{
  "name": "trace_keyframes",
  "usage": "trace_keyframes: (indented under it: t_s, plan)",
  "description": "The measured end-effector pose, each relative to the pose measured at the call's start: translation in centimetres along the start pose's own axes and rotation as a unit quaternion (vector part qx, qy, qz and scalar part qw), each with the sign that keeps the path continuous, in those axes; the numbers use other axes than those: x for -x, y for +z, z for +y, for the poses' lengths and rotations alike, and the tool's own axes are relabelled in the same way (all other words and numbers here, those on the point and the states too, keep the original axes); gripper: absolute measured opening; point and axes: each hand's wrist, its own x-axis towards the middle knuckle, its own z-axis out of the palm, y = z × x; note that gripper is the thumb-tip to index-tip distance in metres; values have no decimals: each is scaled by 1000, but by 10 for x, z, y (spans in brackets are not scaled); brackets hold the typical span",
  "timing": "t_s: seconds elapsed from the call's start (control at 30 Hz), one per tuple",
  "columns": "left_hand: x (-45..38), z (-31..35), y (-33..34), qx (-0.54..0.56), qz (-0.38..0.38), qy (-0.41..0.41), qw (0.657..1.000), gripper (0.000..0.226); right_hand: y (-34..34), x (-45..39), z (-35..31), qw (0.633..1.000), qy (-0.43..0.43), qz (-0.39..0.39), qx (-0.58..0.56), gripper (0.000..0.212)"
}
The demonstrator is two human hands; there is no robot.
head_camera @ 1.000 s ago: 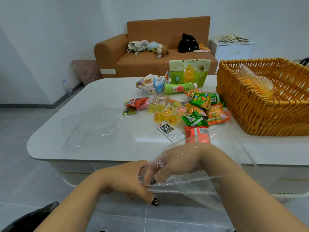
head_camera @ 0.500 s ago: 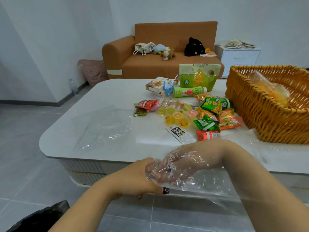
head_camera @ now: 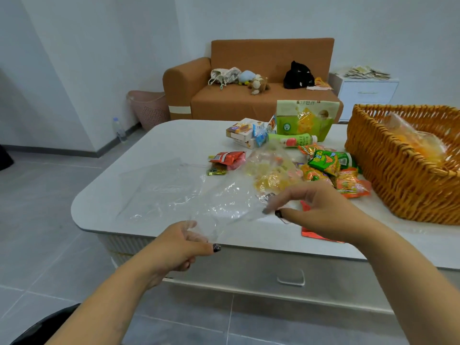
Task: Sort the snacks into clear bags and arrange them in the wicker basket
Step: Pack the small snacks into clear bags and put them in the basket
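I hold a clear plastic bag [head_camera: 231, 195] stretched above the near edge of the white table [head_camera: 174, 135]. My left hand [head_camera: 184, 245] pinches its lower left corner. My right hand [head_camera: 316, 207] pinches its right edge. Behind the bag lies a heap of snacks [head_camera: 323, 165]: yellow jelly cups, green and orange packets, a red packet [head_camera: 227, 158]. The wicker basket [head_camera: 403, 175] stands at the right with a filled clear bag [head_camera: 418, 140] inside. A red packet [head_camera: 318, 235] lies under my right wrist.
A second flat clear bag [head_camera: 159, 190] lies on the table's left part. A green pouch [head_camera: 307, 120], a bottle [head_camera: 291, 140] and boxes [head_camera: 244, 131] stand at the back of the heap. Beyond are a brown sofa [head_camera: 249, 95], a pink bin [head_camera: 149, 108] and a white cabinet [head_camera: 368, 95].
My right hand has come out of the bag and both hands have moved apart and up over the table, spreading the bag out. The view has shifted left.
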Motion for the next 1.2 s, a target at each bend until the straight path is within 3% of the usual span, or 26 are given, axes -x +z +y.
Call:
trace_keyframes:
  t_s: [0.17,0.37,0.43,0.5,0.67,0.83,1.07,1.2]
  plan:
    - [-8,5,6,50,27,17,998,90,6,-5,1,995,34,94,-20,45]
    - [-19,9,6,80,66,8,995,93,0,-34,36,956,95,269,-74,34]
    - [-23,9,6,99,68,-12,993,83,0,-48,64,952,167,255,-23,27]
    - [-26,10,8,127,63,-42,989,79,5,-61,89,951,220,215,42,37]
    - [-35,16,17,174,55,-60,981,74,32,-88,124,951,214,158,161,60]
    - [-43,18,25,162,60,-55,983,86,42,-116,133,911,224,145,315,83]
    - [-46,17,24,134,59,-47,988,90,42,-139,145,858,203,23,470,68]
    - [-43,16,24,123,58,-49,989,89,38,-145,144,868,216,20,447,72]
